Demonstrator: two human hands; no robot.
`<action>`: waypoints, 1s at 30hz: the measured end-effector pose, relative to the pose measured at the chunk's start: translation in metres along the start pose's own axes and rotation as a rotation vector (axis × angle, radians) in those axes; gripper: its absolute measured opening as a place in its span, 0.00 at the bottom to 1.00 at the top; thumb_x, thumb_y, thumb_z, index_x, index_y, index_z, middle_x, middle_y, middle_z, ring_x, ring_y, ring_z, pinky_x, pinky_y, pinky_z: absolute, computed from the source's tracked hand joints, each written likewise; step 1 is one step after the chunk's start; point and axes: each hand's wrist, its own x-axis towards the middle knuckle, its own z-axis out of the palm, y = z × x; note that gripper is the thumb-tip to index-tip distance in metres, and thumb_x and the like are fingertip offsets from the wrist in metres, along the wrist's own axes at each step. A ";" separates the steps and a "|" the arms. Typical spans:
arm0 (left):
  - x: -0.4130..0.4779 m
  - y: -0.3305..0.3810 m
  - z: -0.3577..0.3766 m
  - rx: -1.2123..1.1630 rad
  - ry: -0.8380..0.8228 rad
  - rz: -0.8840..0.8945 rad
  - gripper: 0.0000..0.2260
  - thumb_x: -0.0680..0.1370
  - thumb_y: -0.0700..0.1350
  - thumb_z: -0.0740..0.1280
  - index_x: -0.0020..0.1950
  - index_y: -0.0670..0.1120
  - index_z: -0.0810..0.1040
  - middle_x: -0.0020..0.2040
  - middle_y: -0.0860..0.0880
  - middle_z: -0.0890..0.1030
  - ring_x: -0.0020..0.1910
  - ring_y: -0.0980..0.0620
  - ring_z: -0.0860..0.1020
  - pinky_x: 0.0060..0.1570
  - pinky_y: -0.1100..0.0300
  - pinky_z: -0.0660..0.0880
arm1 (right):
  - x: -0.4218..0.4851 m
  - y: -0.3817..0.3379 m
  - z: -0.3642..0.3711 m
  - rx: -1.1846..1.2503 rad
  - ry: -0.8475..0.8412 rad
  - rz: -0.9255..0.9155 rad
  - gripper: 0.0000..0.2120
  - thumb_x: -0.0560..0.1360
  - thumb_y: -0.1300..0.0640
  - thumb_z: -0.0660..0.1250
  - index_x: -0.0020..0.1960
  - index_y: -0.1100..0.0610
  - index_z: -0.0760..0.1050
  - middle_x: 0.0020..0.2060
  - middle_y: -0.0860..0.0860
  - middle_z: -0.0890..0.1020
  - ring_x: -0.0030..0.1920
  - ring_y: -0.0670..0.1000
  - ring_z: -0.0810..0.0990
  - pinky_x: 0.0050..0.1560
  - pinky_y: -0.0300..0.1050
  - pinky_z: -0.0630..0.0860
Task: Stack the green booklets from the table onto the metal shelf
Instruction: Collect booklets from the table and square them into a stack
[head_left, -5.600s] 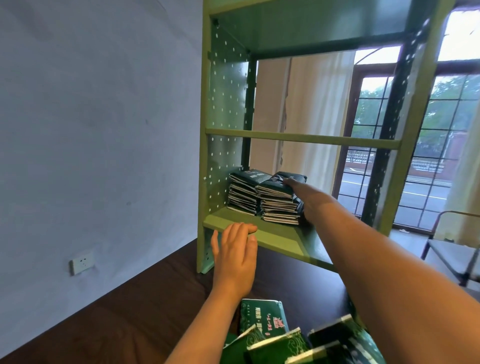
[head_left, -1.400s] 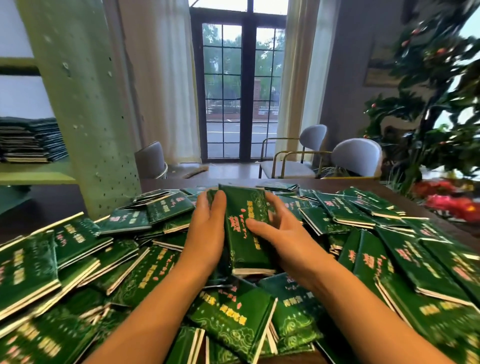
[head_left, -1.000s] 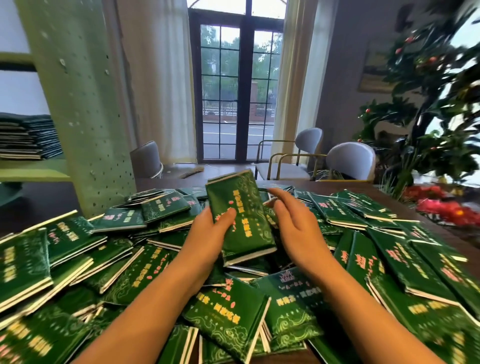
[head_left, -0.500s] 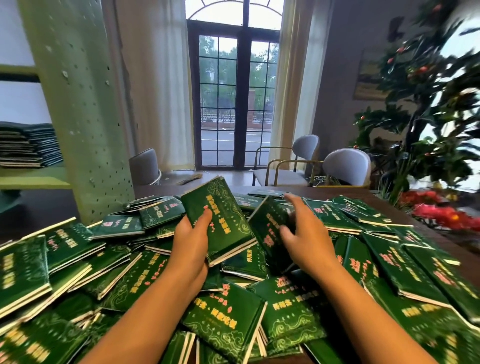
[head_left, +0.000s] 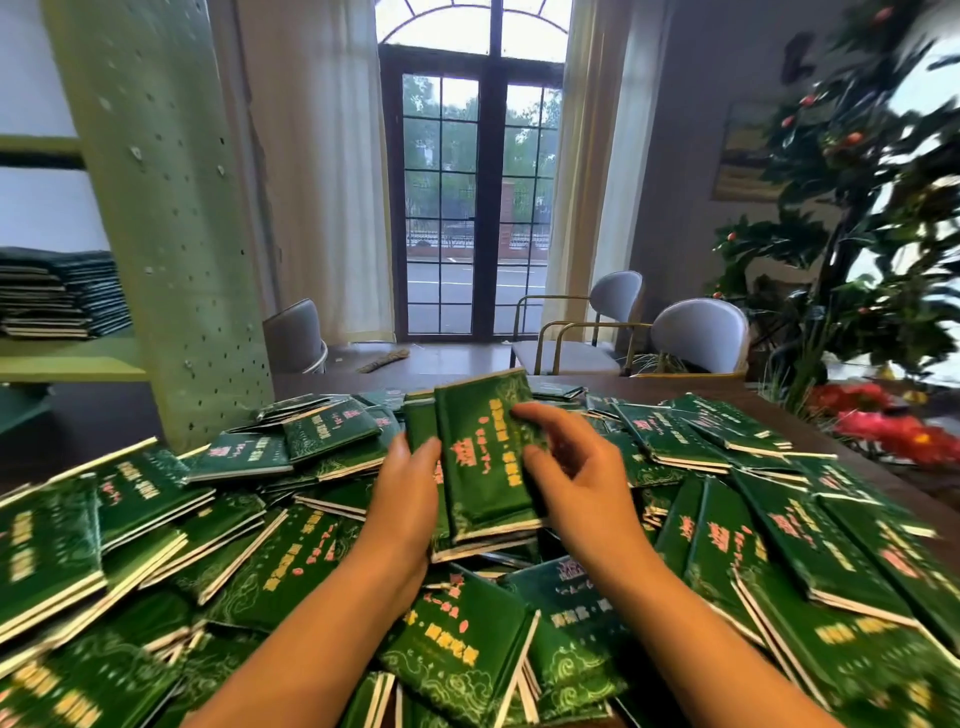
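A wide heap of green booklets (head_left: 291, 551) with gold and pink print covers the dark table (head_left: 644, 387). Above the heap's middle I hold a small stack of green booklets (head_left: 480, 462). My left hand (head_left: 402, 499) grips the stack's left edge from beneath, thumb on the cover. My right hand (head_left: 571, 467) lays its fingers over the top booklet's right side, thumb spread toward me. The green metal shelf (head_left: 156, 218) stands at the left, with dark stacked booklets (head_left: 57, 293) on its board.
Three grey chairs (head_left: 696, 335) stand beyond the table's far edge, in front of a tall glass door (head_left: 472, 208). A leafy plant with red fruit (head_left: 857, 218) and red flowers (head_left: 893, 431) fill the right side.
My right hand has picked a second booklet off the heap and laid it onto the one in my left hand. The stack has swung back upright, nearer the middle.
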 end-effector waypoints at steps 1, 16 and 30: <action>0.000 -0.001 0.000 -0.061 -0.012 -0.007 0.09 0.83 0.45 0.56 0.59 0.47 0.74 0.49 0.45 0.82 0.48 0.47 0.81 0.51 0.49 0.77 | -0.002 0.002 0.003 -0.094 -0.013 -0.057 0.16 0.76 0.65 0.64 0.58 0.47 0.76 0.50 0.48 0.79 0.49 0.41 0.77 0.51 0.34 0.73; 0.006 0.013 -0.011 -0.213 0.204 0.115 0.06 0.80 0.45 0.63 0.57 0.49 0.74 0.47 0.46 0.82 0.42 0.48 0.81 0.47 0.50 0.79 | 0.004 0.026 -0.006 -0.936 -0.288 0.217 0.33 0.76 0.34 0.52 0.76 0.49 0.53 0.68 0.52 0.70 0.68 0.54 0.66 0.68 0.54 0.64; 0.007 0.009 -0.012 -0.207 0.241 0.086 0.08 0.80 0.47 0.64 0.58 0.50 0.74 0.55 0.43 0.82 0.53 0.41 0.81 0.57 0.39 0.76 | -0.001 0.017 0.002 -0.587 -0.345 0.214 0.45 0.71 0.49 0.72 0.75 0.38 0.45 0.72 0.50 0.62 0.71 0.56 0.64 0.71 0.58 0.63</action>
